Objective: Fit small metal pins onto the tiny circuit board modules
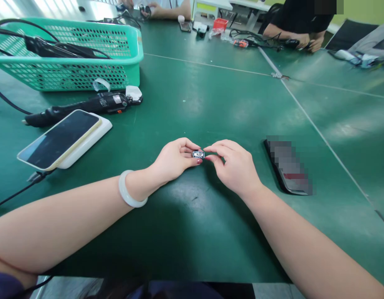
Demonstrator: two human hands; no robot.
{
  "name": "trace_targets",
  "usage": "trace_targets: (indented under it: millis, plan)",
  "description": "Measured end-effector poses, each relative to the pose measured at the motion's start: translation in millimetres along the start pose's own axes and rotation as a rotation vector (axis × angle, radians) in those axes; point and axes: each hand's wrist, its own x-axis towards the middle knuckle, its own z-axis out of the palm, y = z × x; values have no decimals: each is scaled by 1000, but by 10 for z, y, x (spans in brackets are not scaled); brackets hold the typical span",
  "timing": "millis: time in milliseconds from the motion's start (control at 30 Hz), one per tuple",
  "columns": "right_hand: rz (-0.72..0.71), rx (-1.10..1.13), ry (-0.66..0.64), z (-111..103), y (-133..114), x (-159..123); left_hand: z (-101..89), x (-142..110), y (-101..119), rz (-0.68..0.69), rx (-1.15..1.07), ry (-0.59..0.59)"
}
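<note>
My left hand (176, 160) pinches a small electronic part (198, 154) between thumb and fingers, above the middle of the green table (192, 232). The part is a short block, dark and silvery, with a pale slot-like metal piece on the face turned up to me; its exact kind is too small to make out. From the other side, my right hand (233, 164) has thumb and forefinger closed at the part's right end, tips at its edge. My left fingers cover the part's left end. A pale bangle (129, 195) circles my left wrist.
A green plastic basket (123, 66) with black corded tools stands at the back left. Before it lies a black electric screwdriver (98, 104). A phone (59, 139) rests on a white block (95, 137); another dark phone (285, 166) lies at right. Co-workers' hands (306, 40) work across the table.
</note>
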Motion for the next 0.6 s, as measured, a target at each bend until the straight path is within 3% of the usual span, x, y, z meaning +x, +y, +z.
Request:
trace_targets:
  millis: [367, 500, 600]
  plan:
    - [47, 70, 75, 57, -55, 1, -56, 8, -30, -4, -254, -56]
    - [62, 121, 73, 67, -72, -1, -61, -71, -20, -72, -369, -16]
    - [73, 130, 58, 91, -8, -9, -182, -224, 9, -102, -352, 33]
